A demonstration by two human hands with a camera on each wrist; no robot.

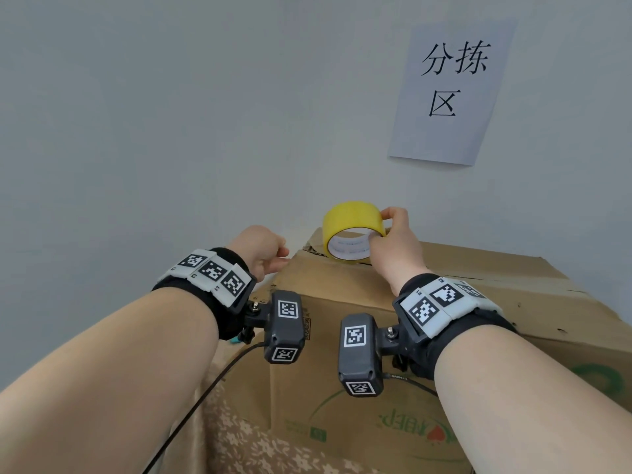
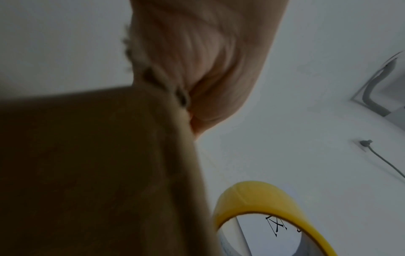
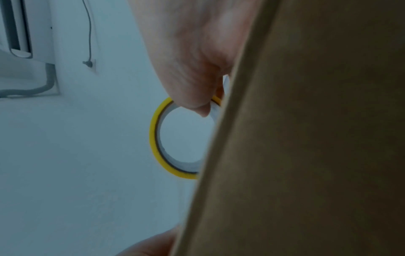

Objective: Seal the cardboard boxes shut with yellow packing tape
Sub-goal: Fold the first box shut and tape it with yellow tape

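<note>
Wall (image 1: 171, 114): pale grey, fills the far half of the head view. Box (image 1: 342, 319): large brown cardboard, green print on its near face, top flaps down, standing on a floral cloth (image 1: 246, 439); a second cardboard edge shows just beyond its far left corner. Sign (image 1: 451, 94): white sheet with three black characters, fixed to the wall, far right. Right hand (image 1: 393, 248): over the far edge of the box top, thumb inside the core and fingers curled over the outer rim, grasping the tape roll. Left hand (image 1: 263, 251): at the far left corner of the box top, fingers curled against the cardboard edge; whether it pinches anything there cannot be told. Tape roll (image 1: 352, 230): yellow with a white core, upright on edge, its lower rim at the far edge of the box top, right of the left hand. Wrist cameras: dark units with square markers, strapped on both forearms. Cable (image 1: 205, 391): black, trailing from the left unit.
</note>
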